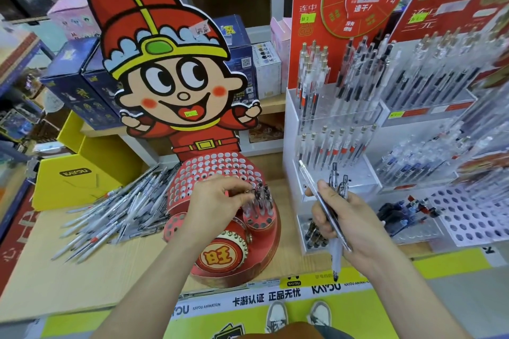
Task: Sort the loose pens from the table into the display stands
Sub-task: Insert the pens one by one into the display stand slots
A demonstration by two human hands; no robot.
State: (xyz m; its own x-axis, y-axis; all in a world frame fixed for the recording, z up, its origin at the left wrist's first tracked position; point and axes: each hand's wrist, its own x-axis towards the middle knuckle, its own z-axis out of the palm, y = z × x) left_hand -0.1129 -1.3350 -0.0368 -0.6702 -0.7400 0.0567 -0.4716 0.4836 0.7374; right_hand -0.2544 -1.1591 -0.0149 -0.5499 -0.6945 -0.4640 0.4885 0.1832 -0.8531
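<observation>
A heap of loose pens lies on the table at the left. In front of me stands a red cartoon display stand with many round holes. My left hand pinches the top of a clear pen that stands in a hole at the stand's right side, beside a few other pens. My right hand grips a bundle of several clear pens, held upright to the right of the red stand.
Clear acrylic pen stands full of pens rise at the right, with a white holed tray below them. A yellow box sits behind the pen heap. Blue boxes stand on the shelf behind.
</observation>
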